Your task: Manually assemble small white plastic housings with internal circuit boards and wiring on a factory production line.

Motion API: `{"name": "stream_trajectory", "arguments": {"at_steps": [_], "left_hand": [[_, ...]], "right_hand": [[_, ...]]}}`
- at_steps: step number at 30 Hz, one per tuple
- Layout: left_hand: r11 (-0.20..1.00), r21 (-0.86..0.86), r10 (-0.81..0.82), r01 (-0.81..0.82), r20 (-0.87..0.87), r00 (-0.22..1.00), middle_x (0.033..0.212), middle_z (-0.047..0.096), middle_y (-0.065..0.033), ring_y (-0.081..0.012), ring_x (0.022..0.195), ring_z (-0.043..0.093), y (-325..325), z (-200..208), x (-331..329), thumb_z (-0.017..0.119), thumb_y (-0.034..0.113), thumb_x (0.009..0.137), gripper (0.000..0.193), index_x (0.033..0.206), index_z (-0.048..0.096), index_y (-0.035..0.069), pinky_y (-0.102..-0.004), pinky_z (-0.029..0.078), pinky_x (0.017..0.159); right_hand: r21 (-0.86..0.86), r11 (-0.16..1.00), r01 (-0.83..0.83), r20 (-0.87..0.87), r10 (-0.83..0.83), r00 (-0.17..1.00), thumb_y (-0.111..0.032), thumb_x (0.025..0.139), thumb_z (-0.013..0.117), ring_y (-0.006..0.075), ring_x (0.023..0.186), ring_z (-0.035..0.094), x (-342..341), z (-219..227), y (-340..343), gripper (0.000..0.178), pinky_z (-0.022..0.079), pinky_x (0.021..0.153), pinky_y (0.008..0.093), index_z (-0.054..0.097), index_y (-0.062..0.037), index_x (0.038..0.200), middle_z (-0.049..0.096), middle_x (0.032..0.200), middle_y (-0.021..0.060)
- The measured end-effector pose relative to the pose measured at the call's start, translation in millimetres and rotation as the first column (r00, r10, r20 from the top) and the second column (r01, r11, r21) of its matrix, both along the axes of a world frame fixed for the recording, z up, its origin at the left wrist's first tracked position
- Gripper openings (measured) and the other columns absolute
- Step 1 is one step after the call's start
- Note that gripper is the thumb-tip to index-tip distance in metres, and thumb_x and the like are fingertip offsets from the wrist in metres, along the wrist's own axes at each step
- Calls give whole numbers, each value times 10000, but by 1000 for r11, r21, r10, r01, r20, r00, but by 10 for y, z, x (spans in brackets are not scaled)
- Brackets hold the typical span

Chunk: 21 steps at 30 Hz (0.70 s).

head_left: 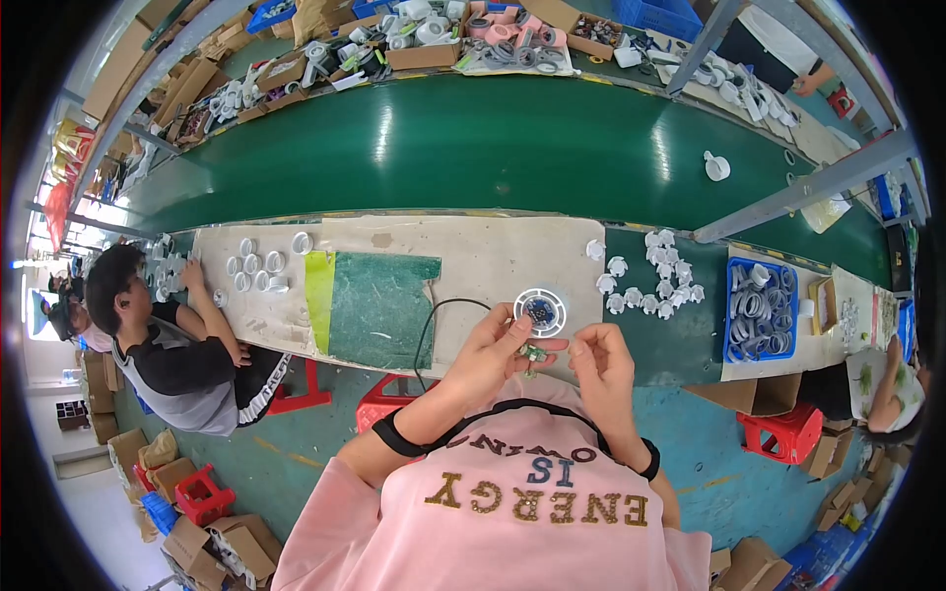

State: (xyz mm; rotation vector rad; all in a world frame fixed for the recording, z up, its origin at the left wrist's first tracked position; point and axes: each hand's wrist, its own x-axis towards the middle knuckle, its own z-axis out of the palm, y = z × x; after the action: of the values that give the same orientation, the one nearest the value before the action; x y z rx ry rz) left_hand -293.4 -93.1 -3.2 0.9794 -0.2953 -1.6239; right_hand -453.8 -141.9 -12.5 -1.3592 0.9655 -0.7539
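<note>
My left hand [490, 347] grips a round white ring-shaped housing [559, 317] by its rim, thumb on top. A blue circuit board [539, 311] shows inside the ring. Just below it, a small green circuit board [533, 355] sits at the fingers of the same hand. My right hand [605, 372] is beside the housing, to its right, with thumb and fingertips pinched together. Whatever is between those fingertips, if anything, is too small to make out. A black cable [431, 320] curves over the table left of my left hand.
White ring parts [275, 262] and a green mat [384, 307] lie to the left. Several small white parts [664, 271] and a blue tray [731, 340] of grey rings are to the right. A green conveyor belt [512, 148] runs beyond. A person [182, 345] sits at left.
</note>
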Motion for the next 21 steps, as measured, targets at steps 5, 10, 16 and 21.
{"name": "stream_trajectory", "arguments": {"at_steps": [5,10,16,21], "left_hand": [[996,-14,87,-88,-52,995,1160,503,-138,-245,1087,528,-25,10,-24,374,237,957,316,1174,361,8,-385,436,888],[993,-28,109,-111,-52,993,1199,489,-154,-248,1146,476,-16,15,-52,367,227,955,346,1232,345,21,-407,423,913],[988,-121,87,-93,-60,994,1198,488,-150,-271,1134,485,-12,39,-94,377,221,951,367,1251,328,16,-404,433,904],[983,-146,106,-114,-62,992,1187,493,-151,-276,1120,494,17,-32,-101,406,222,941,387,1253,338,4,-393,440,892]], "right_hand": [[-102,993,-66,-84,58,995,-53,797,615,75,670,545,63,10,81,180,427,531,202,520,-7,944,597,786,56],[-191,978,-82,-60,72,996,-15,784,624,98,701,581,183,84,111,229,453,564,221,522,3,988,626,838,80],[-380,920,-100,-92,70,993,20,762,629,145,662,591,225,61,75,218,458,559,249,583,1,974,624,788,100],[-459,883,-101,-117,52,992,22,732,643,212,592,566,214,77,87,208,436,515,284,613,-5,936,593,717,110]]}}
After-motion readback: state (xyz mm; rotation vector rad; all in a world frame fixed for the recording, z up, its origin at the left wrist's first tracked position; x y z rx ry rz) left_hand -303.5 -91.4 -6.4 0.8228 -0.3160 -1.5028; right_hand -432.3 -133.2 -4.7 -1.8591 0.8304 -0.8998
